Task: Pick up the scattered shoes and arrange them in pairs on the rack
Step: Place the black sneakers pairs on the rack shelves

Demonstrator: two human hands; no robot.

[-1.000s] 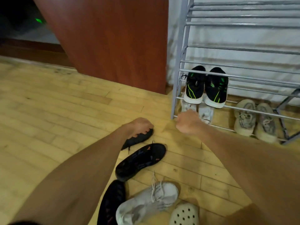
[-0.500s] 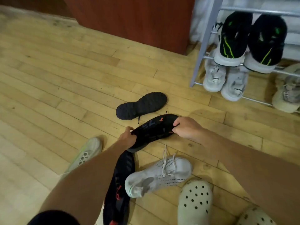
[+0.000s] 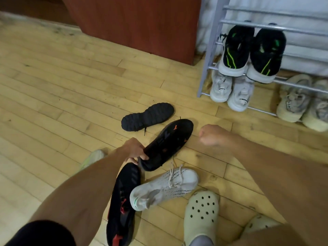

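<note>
So the black sneaker with orange marks (image 3: 168, 144) is what's being picked up here. It's turned sole-up, and the left hand (image 3: 132, 150) is gripping it at the heel end, fingers wrapped around the edge, while the toe end is pointing off toward the rack. I can't tell if the toe is resting on the wooden floor (image 3: 71, 96) or just clear of it. The right hand (image 3: 210, 134) is hovering just beside the toe, curled into a loose fist and holding nothing, so the two hands are apart with only the left one doing any work.

Right under the left wrist there's a black sneaker with red accents (image 3: 122, 206) lying on the floor, and that's looking like the mate to me. A white knit sneaker (image 3: 165, 188) is lying against it on its side, and another black shoe (image 3: 148, 117) is sitting sole-up a bit further out. A pale green clog (image 3: 201, 212) is near the bottom edge, with a second one (image 3: 260, 224) peeking out past the right arm.

The metal shoe rack (image 3: 209, 55) is already holding a black and green pair (image 3: 252, 52) up on a rung, a white pair (image 3: 230, 91) below that, and a beige pair (image 3: 301, 102) off to the right.

My read: this is the grab step for one shoe. Next it's probably calling for the free right hand to scoop up the matching one so both go onto an open rung side by side.
</note>
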